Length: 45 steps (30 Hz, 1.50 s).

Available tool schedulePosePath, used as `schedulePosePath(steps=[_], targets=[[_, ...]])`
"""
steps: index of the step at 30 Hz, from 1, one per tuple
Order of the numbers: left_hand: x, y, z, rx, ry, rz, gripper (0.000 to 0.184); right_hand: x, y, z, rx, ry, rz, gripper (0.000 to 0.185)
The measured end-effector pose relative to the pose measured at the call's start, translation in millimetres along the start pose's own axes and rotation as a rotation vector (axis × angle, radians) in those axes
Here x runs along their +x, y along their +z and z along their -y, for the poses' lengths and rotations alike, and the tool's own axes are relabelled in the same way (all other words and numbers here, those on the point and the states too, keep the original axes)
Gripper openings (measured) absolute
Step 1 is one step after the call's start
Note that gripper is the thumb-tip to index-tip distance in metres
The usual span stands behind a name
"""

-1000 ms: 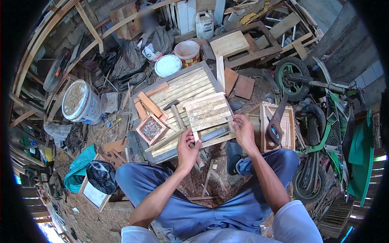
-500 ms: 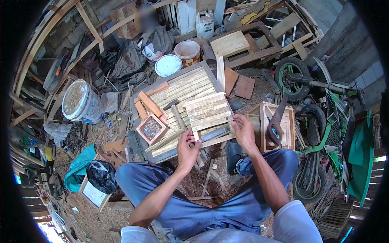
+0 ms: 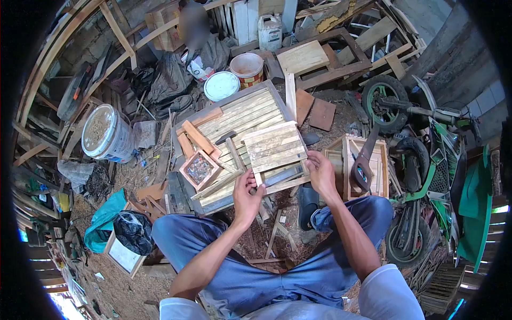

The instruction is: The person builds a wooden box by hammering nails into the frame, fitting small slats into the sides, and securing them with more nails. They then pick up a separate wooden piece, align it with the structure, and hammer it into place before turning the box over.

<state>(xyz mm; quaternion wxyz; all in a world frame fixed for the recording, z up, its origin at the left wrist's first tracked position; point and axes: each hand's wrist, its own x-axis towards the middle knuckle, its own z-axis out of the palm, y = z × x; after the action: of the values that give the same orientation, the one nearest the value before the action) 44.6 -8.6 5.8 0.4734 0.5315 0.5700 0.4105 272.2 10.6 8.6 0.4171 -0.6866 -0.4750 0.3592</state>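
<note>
Our left hand (image 3: 248,193) and right hand (image 3: 321,170) pinch near corners of the slatted panel (image 3: 273,146) over the bench (image 3: 249,113); we judge it light, stiff and rough, best held by its edges.

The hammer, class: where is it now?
In the head view, the hammer lies on the slatted tabletop, just left of the held wooden panel and right of the small open box.

Soft light keeps the small slatted panel (image 3: 273,146) crisp. White glare (image 3: 66,306) far below-left, blurred patch (image 3: 194,25) above-left of it. Fisheye bends edges.
</note>
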Motion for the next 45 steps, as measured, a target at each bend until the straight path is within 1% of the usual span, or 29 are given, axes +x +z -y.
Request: schedulePosePath(steps=[3, 6, 12, 15, 18, 36, 45], targets=[[-0.8, 0.4, -1.8, -0.004, -0.015, -0.014, 0.059, -0.7, 1.4, -0.2, 0.021, -0.018, -0.032, 0.028], [0.0, 0.8, 2.4, -0.012, 0.001, -0.018, 0.058, 0.8, -0.2, -0.5, -0.034, 0.0, 0.0, 0.03], [-0.1, 0.2, 0.8, 0.006, 0.013, -0.019, 0.058, 0.3, 0.1, -0.5, -0.008, -0.005, -0.006, 0.031], [0.2, 0.5, 3.4, 0.001, 0.022, -0.022, 0.058, 0.0, 1.7, 0.0, 0.014, -0.013, -0.032, 0.028], [0.5, 0.4, 5.2, 0.001, 0.03, -0.021, 0.057, -0.4, -0.5, 2.1, -0.003, -0.008, -0.005, 0.031], [0.3, 0.1, 5.2, 0.006, 0.028, -0.026, 0.056, -1.9, 0.2, 9.5, -0.024, 0.044, -0.006, 0.032], [-0.3, 0.5, 4.6, 0.004, 0.03, -0.033, 0.055, 0.1, 1.4, 3.4, 0.042, 0.04, 0.034, 0.04]])
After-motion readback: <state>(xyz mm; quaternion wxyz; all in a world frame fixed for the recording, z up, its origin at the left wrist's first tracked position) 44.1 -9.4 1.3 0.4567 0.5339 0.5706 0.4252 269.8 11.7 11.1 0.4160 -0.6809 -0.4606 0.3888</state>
